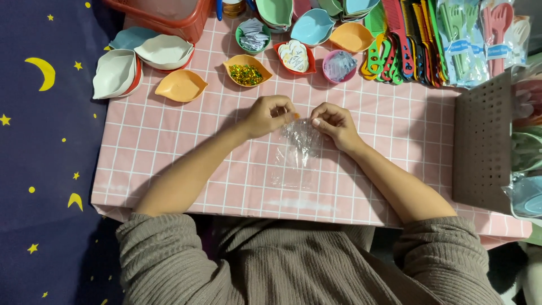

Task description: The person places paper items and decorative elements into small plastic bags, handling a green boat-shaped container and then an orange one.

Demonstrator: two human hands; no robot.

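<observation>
Pink grid-checked tablecloth [169,141] under both hands. Beyond the hands, a row of small leaf-shaped bowls; the orange bowl [247,69] with green-gold bits sits just past the left hand [270,116]. Between the hands, a clear plastic bag [297,152] lies flat, crinkled and glossy, its mouth toward the fingers. Left hand and right hand [334,123] each pinch the bag's top edge. Step, as judged: working the mouth open; next calls for parting the two film layers cleanly.

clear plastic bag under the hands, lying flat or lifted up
Lying flat: the clear plastic bag is spread on the pink checked tablecloth, while left hand and right hand pinch its top edge.
</observation>
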